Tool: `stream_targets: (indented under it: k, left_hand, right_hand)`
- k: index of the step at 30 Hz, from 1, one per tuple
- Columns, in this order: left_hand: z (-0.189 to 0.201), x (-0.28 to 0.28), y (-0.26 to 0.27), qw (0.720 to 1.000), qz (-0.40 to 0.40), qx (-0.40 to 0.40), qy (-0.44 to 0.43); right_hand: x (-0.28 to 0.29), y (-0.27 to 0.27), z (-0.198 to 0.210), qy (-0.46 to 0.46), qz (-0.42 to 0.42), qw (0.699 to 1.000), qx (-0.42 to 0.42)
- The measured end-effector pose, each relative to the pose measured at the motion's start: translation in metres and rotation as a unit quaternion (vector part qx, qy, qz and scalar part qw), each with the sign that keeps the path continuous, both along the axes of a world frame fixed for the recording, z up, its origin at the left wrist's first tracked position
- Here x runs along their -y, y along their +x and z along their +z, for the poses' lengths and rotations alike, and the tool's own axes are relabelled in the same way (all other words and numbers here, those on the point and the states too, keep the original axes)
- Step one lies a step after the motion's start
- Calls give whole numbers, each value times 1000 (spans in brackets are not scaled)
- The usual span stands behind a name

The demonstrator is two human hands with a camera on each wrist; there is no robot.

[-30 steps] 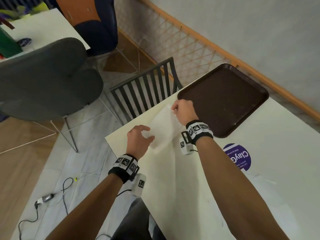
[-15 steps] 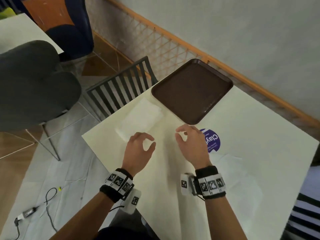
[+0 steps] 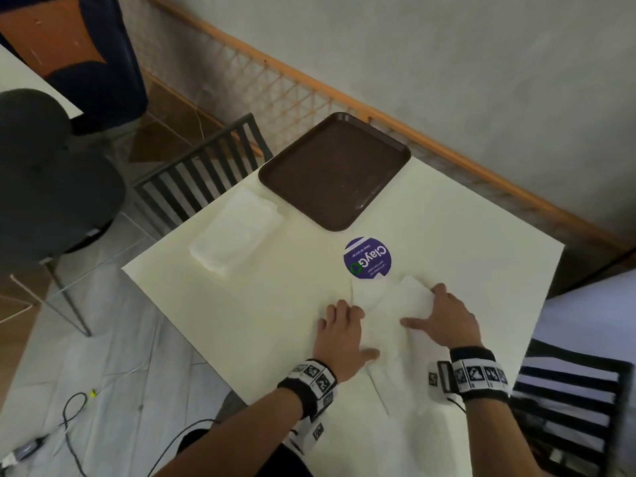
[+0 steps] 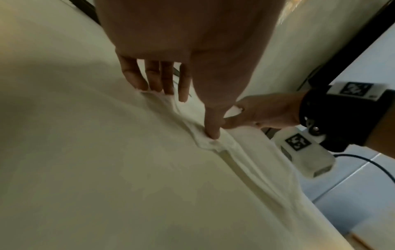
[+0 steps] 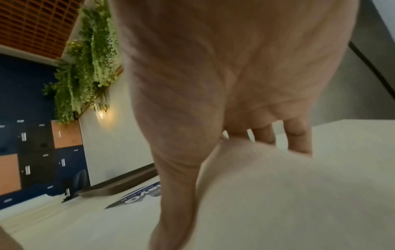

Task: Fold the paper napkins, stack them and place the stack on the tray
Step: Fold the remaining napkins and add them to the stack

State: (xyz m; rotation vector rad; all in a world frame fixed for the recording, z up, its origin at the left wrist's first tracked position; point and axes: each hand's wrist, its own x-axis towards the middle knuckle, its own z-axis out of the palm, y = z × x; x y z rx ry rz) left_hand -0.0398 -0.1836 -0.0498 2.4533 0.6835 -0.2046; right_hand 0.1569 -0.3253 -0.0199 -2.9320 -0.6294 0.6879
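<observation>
The loose napkin (image 3: 389,318) lies flat and wrinkled on the near part of the counter (image 3: 275,321), between the two hands. It is thin and soft, so it could tear or bunch up if the hands pull apart too hard. It could also fold crooked if one side slides while the other side stays put. The paper is almost the same pale colour as the counter, so its edges are hard to see, and a corner could be missed.

The left hand (image 3: 339,333) rests on the napkin's left edge. In the left wrist view its fingers (image 4: 149,79) are straight, and the thumb tip pushes down on a bunched ridge of paper. This grip is wide and flat, holding nothing. The right hand (image 3: 447,321) lies on the napkin's right side, also with spread fingers and a wide grip. The far corner of the paper pokes up a little just past its fingertips. In the right wrist view the paper humps up under the palm.

A folded napkin stack (image 3: 237,228) sits well away, near the counter's far left edge, just beside the brown tray (image 3: 395,151). The tray has no napkins on it yet. A round purple sticker (image 3: 367,258) lies between the tray and the hands.
</observation>
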Motion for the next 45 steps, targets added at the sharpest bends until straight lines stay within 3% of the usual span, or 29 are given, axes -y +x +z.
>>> stream_targets:
  k: [9,14,18,20,23,26,29,31,34,42,45]
  left_hand:
    - [-1,-12,7,1000,8,-6,-17]
    - [6,-30,5,999,16,19,-21]
    - [34,-55,2,978,46,141,-150]
    - [60,-65,5,963,31,161,-212]
    - [101,-81,7,944,24,189,-271]
    - [131,-99,4,910,73,242,-328]
    - [143,-113,-5,864,133,294,-387]
    - [144,-119,-10,853,146,301,-401]
    - [138,-128,-19,859,156,295,-387]
    - [122,-149,-39,876,109,345,-319]
    - [122,-157,-41,873,107,354,-316]
  right_hand:
    - [3,-18,7,179,-31,981,69]
    - [4,-22,18,258,-14,965,45]
    - [-5,-36,73,341,108,927,-111]
    - [-14,-44,108,364,125,908,-164]
    - [-26,-52,152,455,77,866,-190]
    - [-32,-53,171,570,-21,809,-140]
    - [-37,-47,158,610,-82,777,-133]
    - [-40,-44,139,578,-59,798,-159]
    - [-47,-47,112,536,-38,825,-174]
    - [-60,-42,85,610,28,758,-227]
    - [-68,-43,83,599,7,770,-219]
